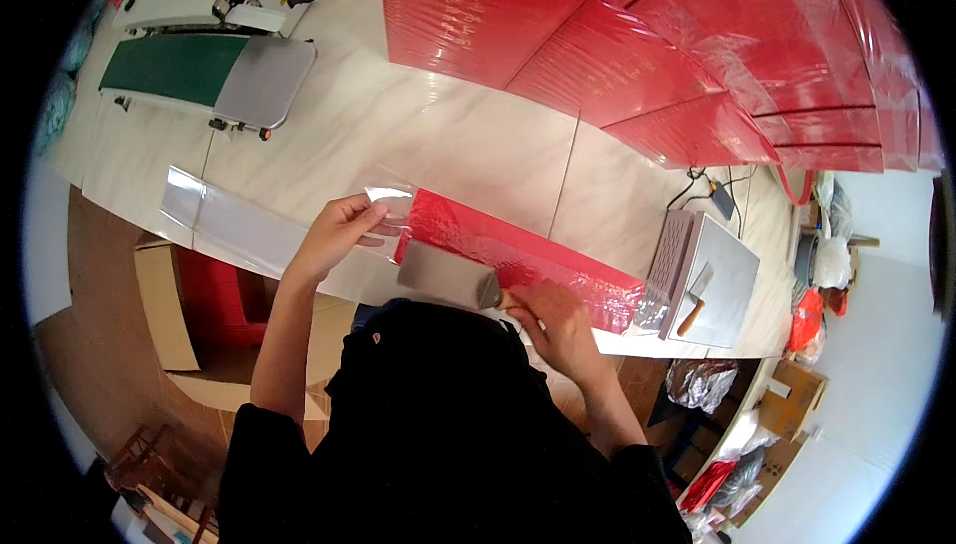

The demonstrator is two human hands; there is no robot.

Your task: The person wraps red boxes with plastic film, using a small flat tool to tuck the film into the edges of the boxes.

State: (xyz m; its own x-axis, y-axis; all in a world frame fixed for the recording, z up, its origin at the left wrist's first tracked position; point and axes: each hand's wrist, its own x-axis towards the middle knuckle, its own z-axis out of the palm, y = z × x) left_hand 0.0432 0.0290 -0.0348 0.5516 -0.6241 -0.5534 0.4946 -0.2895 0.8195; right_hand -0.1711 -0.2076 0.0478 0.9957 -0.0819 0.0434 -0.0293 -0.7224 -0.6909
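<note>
A long red strip-shaped piece [523, 245] in clear plastic film lies slantwise on the pale marble-patterned table. My left hand [347, 234] pinches the clear film [388, 204] at its left end between thumb and fingers. In my right hand [553, 323] is the handle of a wide, flat metal scraper [444, 275], its blade over the near left part of the red piece; whether the blade touches it I cannot tell. A clear plastic strip [246, 223] lies left of my left hand, along the table's near edge. The film's right end reaches a grey metal box [717, 275].
A second scraper with a wooden handle [693, 316] lies on the metal box. Film-wrapped red boxes [508, 28] stand along the far side. A sealing machine with a green conveyor belt [179, 66] sits at back left. Below the table's near edge stands an open cardboard box [160, 305].
</note>
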